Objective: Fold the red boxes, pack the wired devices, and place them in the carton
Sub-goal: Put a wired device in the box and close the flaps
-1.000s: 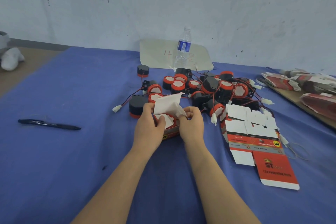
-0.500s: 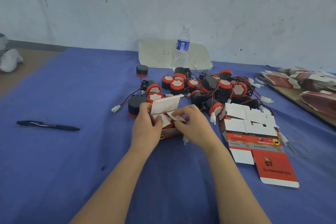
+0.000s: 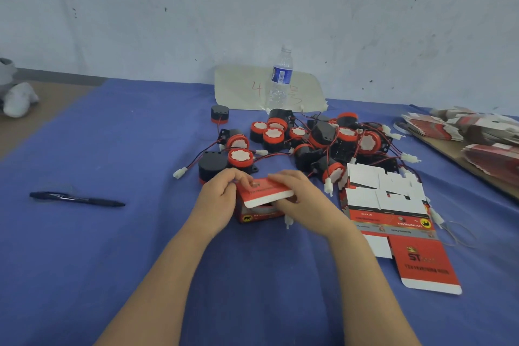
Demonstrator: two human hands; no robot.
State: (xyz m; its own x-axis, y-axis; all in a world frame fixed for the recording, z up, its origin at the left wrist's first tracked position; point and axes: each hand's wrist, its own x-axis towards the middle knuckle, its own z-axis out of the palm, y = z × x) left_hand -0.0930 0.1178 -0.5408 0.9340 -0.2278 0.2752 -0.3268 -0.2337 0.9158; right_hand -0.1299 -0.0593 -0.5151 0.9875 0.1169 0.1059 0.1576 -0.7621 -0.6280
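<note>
Clearly most of the work lies ahead: on the blue table (image 3: 112,261) a pile of wired devices (image 3: 317,137) sits unpacked, a flat box blank (image 3: 393,219) lies just right of the hands, and more blanks (image 3: 477,132) are stacked far right — no carton in view. One red box (image 3: 261,199) stands at centre, lid nearly down; the left hand (image 3: 216,202) grips its side, the right hand (image 3: 303,199) curls over the lid. A white connector (image 3: 288,220) hangs outside.

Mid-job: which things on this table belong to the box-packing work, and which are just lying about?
Job:
red box, held in the left hand and right hand
wired devices
unfolded box blank
stack of flat boxes

Lying about:
pen
water bottle
paper sheet
</note>
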